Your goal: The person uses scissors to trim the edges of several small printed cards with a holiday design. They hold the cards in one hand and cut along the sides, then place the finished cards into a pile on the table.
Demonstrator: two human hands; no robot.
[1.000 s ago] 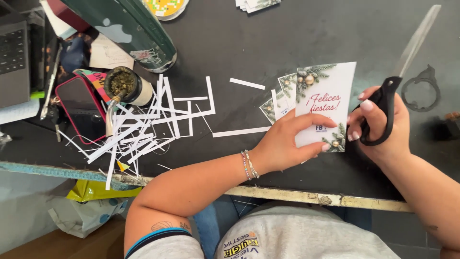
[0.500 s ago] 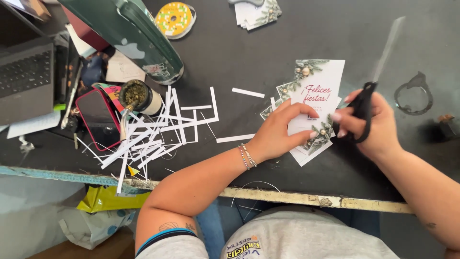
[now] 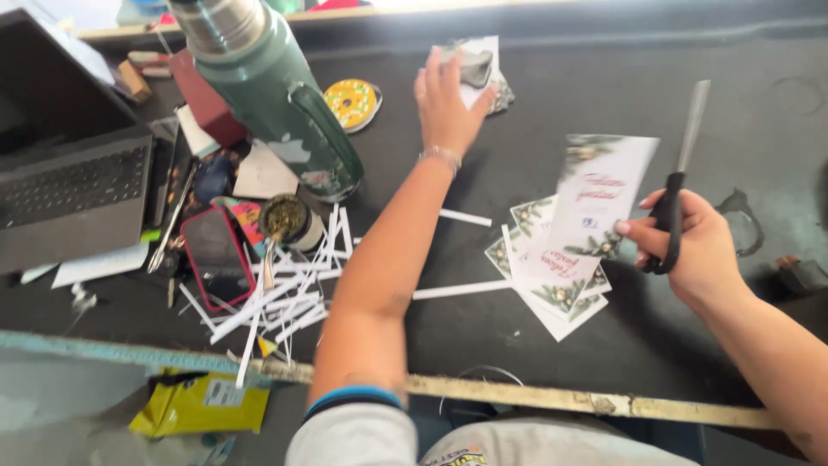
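Scissors [image 3: 675, 197] – right hand [image 3: 690, 250], left hand [image 3: 447, 99] – card stack [image 3: 477, 71]

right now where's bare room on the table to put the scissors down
Bare dark table lies beyond the right hand and scissors. Another patch lies nearer than the cards. Left of the left hand's forearm, paper strips and thermos crowd it.

The left hand [image 3: 444, 99] reached over the dark worktop [image 3: 604, 78] to a small stack of printed cards [image 3: 479, 65]. The right hand [image 3: 690, 250] held black-handled scissors [image 3: 677, 185] and a white greeting card [image 3: 595, 198].
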